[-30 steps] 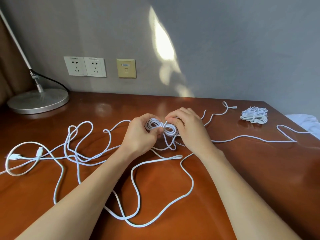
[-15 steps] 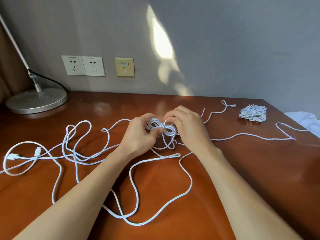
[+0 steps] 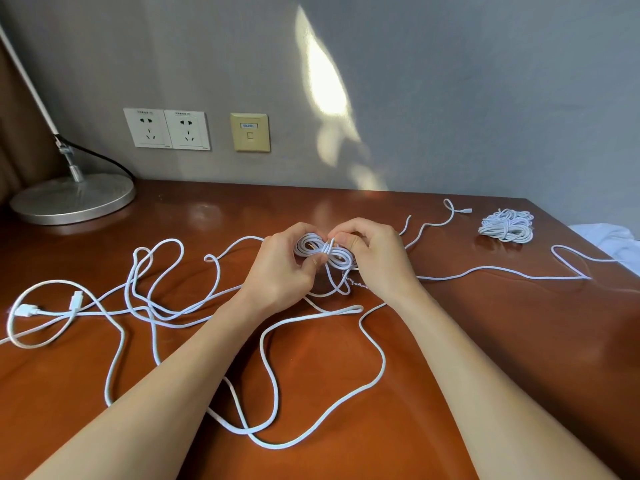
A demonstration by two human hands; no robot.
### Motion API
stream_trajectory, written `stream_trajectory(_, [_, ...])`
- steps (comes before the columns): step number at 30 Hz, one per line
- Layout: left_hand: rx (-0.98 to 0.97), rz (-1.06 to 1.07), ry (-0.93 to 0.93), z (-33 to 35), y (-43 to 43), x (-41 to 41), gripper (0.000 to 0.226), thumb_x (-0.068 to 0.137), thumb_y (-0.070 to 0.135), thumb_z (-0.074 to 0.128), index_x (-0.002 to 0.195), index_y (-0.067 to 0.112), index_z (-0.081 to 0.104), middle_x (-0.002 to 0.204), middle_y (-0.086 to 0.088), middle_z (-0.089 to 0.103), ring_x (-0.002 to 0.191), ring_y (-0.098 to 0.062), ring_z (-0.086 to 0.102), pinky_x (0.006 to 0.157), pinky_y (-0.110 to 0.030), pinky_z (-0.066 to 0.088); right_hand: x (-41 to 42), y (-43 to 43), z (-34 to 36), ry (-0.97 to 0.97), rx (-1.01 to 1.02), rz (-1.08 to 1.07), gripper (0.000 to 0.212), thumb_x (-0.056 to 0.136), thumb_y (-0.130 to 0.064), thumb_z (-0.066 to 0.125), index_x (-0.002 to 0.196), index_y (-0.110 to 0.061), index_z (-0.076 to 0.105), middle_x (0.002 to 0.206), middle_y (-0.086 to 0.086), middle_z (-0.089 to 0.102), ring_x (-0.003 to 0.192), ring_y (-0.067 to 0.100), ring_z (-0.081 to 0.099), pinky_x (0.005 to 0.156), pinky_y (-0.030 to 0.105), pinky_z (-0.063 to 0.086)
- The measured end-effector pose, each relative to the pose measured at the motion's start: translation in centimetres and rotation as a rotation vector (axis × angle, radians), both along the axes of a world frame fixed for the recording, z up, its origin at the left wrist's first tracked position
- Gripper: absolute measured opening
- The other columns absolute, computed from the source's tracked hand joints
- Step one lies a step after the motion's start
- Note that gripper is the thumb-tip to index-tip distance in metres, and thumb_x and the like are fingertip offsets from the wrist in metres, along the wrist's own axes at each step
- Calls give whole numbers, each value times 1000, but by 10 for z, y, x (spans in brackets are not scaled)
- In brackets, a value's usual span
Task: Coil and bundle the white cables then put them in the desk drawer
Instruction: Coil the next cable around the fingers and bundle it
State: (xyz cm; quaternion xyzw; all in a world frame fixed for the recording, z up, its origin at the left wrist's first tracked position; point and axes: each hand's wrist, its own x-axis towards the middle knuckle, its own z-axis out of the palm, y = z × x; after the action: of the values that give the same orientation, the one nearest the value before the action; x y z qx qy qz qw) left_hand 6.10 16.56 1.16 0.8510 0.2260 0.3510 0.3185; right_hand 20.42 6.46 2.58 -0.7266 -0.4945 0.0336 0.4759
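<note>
A small figure-eight coil of white cable (image 3: 323, 251) is held above the middle of the brown desk (image 3: 485, 341). My left hand (image 3: 280, 268) pinches its left loop and waist with thumb and fingers. My right hand (image 3: 375, 254) grips the right loop, its fingers curled over the cable. Long loose white cable (image 3: 263, 341) trails from the coil across the desk toward me and to the left, ending in plugs (image 3: 29, 310) at the far left. A finished white cable bundle (image 3: 506, 226) lies at the back right. No drawer is in view.
A silver lamp base (image 3: 74, 199) stands at the back left, with its arm rising leftward. Two wall sockets (image 3: 168, 129) and a beige data port (image 3: 250, 132) sit on the grey wall. White fabric (image 3: 613, 237) lies past the desk's right edge.
Both hands stay on the coil with almost no shift. The loose cable on the desk lies as before.
</note>
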Motion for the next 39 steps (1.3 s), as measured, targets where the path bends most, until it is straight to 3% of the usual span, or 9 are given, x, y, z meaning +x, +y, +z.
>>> stream_trajectory(4, [30,-4,-32,1,-2,0,30,93,18,75,121,18,66,106,8,73,96,-10,71,83,-26,61,2,0,1,60,-1,14,18,104,-19,60,104,-24,77,100,-14,74,94,0,68,74,5,49])
stream_trajectory(11, [43,-8,-78,3,-4,-2,30,92,10,74,120,17,66,104,11,70,97,-5,69,81,-10,55,5,-3,4,141,-2,87,16,103,-19,62,106,-24,77,102,-14,75,98,0,69,82,13,54])
stream_trajectory(18, [-14,63,-144,2,-1,1,26,91,16,76,116,18,68,102,11,72,94,-6,71,84,-21,60,5,-5,5,157,-44,148,20,106,-23,55,116,-28,72,111,-15,72,108,0,65,93,20,52])
stream_trajectory(25, [-117,139,-152,1,2,3,23,91,22,77,112,19,69,97,11,72,88,-7,71,83,-29,61,5,-3,-1,119,-122,176,25,92,-32,74,114,-40,65,116,-14,66,111,6,62,97,36,57])
stream_trajectory(28, [-164,145,-155,2,1,3,23,90,24,78,111,20,70,96,10,72,88,-8,71,83,-31,62,7,0,-4,50,-98,152,25,97,-30,70,119,-40,65,121,-14,63,115,8,61,98,39,57])
stream_trajectory(33, [-302,154,-174,2,2,4,21,90,28,78,108,21,70,93,8,74,82,-12,75,81,-37,63,5,1,-4,-2,-45,117,26,103,-25,62,128,-28,70,123,-13,64,111,8,64,96,27,57])
stream_trajectory(39, [-384,110,-173,5,0,3,19,93,27,76,108,17,69,92,4,77,78,-11,77,82,-36,64,2,3,-7,-40,9,3,28,101,-24,66,128,-23,72,117,-12,71,96,-3,66,79,5,51])
